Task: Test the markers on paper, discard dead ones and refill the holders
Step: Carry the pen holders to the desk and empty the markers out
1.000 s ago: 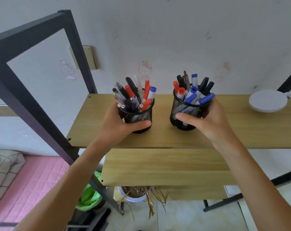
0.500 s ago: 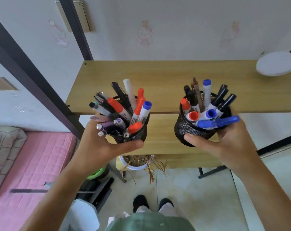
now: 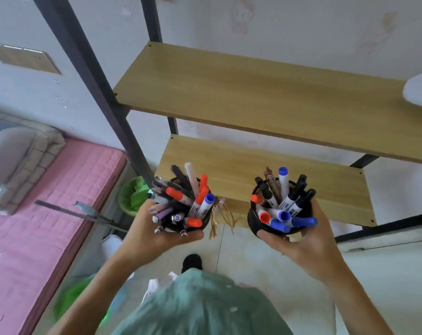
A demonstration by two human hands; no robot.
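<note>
Two black mesh holders are carried in the air in front of my chest, off the shelf. My left hand (image 3: 154, 234) grips the left holder (image 3: 201, 224), which is packed with several markers and pens (image 3: 181, 197) with red, blue, black and purple caps. My right hand (image 3: 309, 238) grips the right holder (image 3: 253, 220), which is filled with several markers (image 3: 283, 204) in black, blue and red. Both holders are upright, and their walls are mostly hidden by my fingers and the markers.
A wooden top shelf (image 3: 241, 93) and a lower shelf (image 3: 241, 170) on a black metal frame (image 3: 96, 81) stand ahead. A white round object (image 3: 420, 89) lies on the top shelf's right end. A pink mattress (image 3: 48, 201) and a green bin (image 3: 130, 197) are on the left.
Both hands lifted the holders off the top shelf and drew them down and towards my body. The view tilted downward, so the shelves now lie above the holders.
</note>
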